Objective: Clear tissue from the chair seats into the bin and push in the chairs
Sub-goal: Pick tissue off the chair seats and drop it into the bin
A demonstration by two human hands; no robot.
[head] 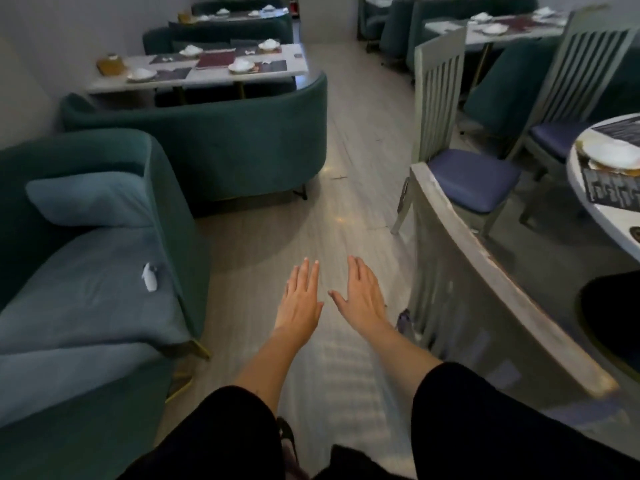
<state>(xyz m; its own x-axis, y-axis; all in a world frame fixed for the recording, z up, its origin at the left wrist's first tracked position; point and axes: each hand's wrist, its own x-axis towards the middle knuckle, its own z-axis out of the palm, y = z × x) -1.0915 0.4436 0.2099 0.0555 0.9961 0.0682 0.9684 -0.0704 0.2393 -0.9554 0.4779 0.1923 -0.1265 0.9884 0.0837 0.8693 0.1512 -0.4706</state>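
Hands over the aisle floor (346,209) of a dining room, head view. The left hand (300,299) and the right hand (360,296) are reaching forward side by side, palms down, with fingers straight and held together. Their thumbs are pointing toward each other without touching, and neither hand is holding or touching anything. Black sleeves (221,434) are covering the arms nearest the camera. The tissue (149,277), a small crumpled white piece, is lying on the seat of the green sofa (86,299). It is resting close to the seat's aisle-side edge, just beside the inner face of the sofa's arm and well apart from the left hand. A pale blue cushion (90,199) is leaning against the backrest at the far end of that seat. Right of the right hand, the nearest chair (485,268) is showing its grey slatted back, with its curved top rail running toward the lower right. Its seat is mostly hidden behind the slats. Beyond it, a second chair (467,181) is standing near the round table (588,216), its blue seat pad lying fully outside the table's edge. A third chair (561,133) is standing behind it. A plate (613,155) is sitting close to the round table's edge. Farther down the aisle, a second green sofa (207,140) is backing onto a rectangular table (207,76) set with dishes.
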